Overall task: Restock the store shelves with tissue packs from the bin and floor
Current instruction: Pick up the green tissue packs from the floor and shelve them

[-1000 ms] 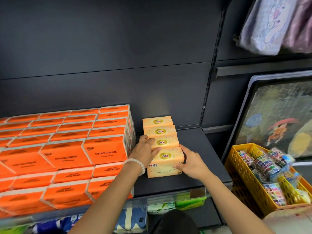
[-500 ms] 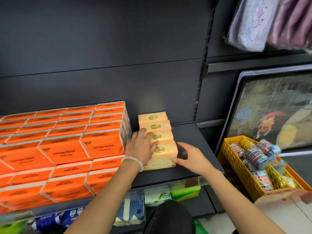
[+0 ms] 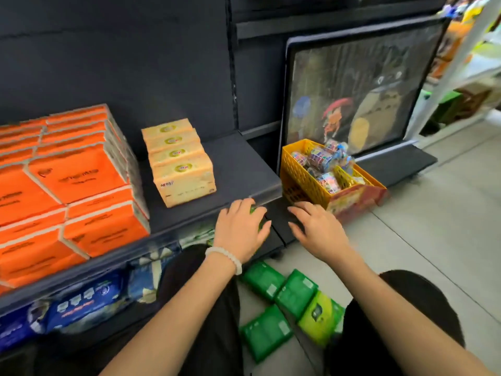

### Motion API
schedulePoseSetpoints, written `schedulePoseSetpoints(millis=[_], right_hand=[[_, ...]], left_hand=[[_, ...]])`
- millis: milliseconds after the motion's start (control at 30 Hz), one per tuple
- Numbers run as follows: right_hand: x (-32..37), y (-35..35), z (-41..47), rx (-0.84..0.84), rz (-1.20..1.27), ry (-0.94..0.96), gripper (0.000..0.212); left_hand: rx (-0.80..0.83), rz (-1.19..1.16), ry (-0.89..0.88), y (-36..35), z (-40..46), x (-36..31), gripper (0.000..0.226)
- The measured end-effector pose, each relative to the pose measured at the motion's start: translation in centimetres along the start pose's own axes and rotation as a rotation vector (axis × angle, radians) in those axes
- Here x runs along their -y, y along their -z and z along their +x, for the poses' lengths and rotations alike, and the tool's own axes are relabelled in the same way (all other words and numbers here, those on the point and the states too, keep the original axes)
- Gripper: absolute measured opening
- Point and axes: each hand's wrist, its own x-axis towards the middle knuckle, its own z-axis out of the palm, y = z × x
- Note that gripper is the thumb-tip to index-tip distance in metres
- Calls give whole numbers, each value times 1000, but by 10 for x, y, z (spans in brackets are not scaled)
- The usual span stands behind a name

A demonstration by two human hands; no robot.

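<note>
A row of pale yellow tissue packs (image 3: 180,161) stands on the dark shelf (image 3: 238,172), right of the stacked orange tissue packs (image 3: 70,180). Both hands are off the packs, below the shelf's front edge. My left hand (image 3: 242,230), with a white bead bracelet, hangs with relaxed fingers over something green that it mostly hides. My right hand (image 3: 315,230) is spread and holds nothing. Several green tissue packs (image 3: 287,302) lie on the floor between my knees.
A yellow basket (image 3: 303,175) of small wrapped items sits on the low platform to the right, in front of a framed picture (image 3: 357,93). Blue packs (image 3: 81,302) fill the shelf below. Grey floor tiles (image 3: 433,226) stretch to the right.
Both hands have let go of the yellow packs and dropped below the shelf edge. The view has tilted down, bringing the green packs on the floor into sight.
</note>
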Motion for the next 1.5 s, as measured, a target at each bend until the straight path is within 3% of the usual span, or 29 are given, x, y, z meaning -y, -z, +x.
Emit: schedulePoseSetpoints(millis=[100,300,500,733,1000,1167,1333,1500], right_hand=[[-16,-22,-48,-1,59,-113,35],[-50,-86,-134,92,96,-367,34],[-81,-158,-176,352,180,-604,55],[-109,-220,-172,522,249,-733,77],[-139,-269,-175,738,318,-752,118],[-153,-275,-167,835,362,-782,113],[-154,-273,-166,892,305,-807,104],[-161,-269,-181,964,349,-884,98]], left_hand=[[66,-76,5,-35,-18,-24,36],[365,-89,110,-129,-63,-42,43],[547,-121,132,-205,-71,-64,50],[704,-171,143,-285,-65,-84,55],[789,-91,99,-351,-24,-96,98],[870,-207,185,-367,-5,-96,128],[828,-169,184,-368,-7,-103,128],[710,-326,83,-364,-18,-112,104]])
